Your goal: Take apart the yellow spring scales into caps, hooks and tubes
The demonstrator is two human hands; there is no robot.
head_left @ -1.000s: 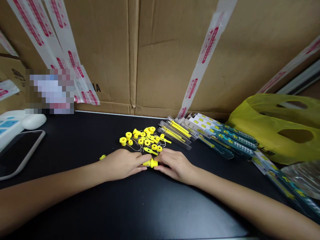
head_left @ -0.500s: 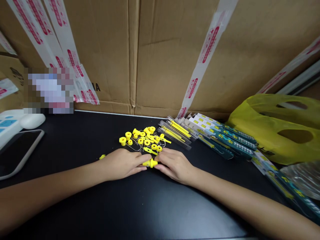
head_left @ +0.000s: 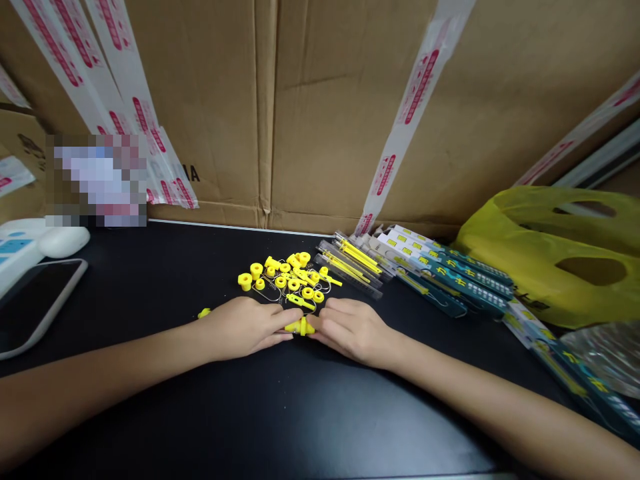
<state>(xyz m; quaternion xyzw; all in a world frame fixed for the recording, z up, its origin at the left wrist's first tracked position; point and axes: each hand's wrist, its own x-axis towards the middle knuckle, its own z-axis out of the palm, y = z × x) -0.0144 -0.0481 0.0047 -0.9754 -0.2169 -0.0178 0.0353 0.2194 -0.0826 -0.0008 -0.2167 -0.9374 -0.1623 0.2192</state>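
Between my two hands is a small yellow plastic part (head_left: 301,326) with a flange round its middle. My left hand (head_left: 246,328) pinches its left end, along with something thin and clear or metallic. The fingers of my right hand (head_left: 354,331) are closed on its right end. Just beyond my hands lies a pile of yellow caps (head_left: 294,285), with wire hooks and small springs among them. A flat yellow piece (head_left: 301,302) is at the near side of the pile. One more yellow bit (head_left: 204,313) shows behind my left wrist.
Clear tubes with yellow rods (head_left: 350,261) lie behind on the right, beside packaged items (head_left: 445,273) and a yellow plastic bag (head_left: 540,253). A phone (head_left: 37,303) and a white device (head_left: 65,241) are at the left. Cardboard (head_left: 340,120) stands at the back.
The fingers of my right hand have shifted slightly on the right end of the yellow part. My left hand has stayed nearly still.
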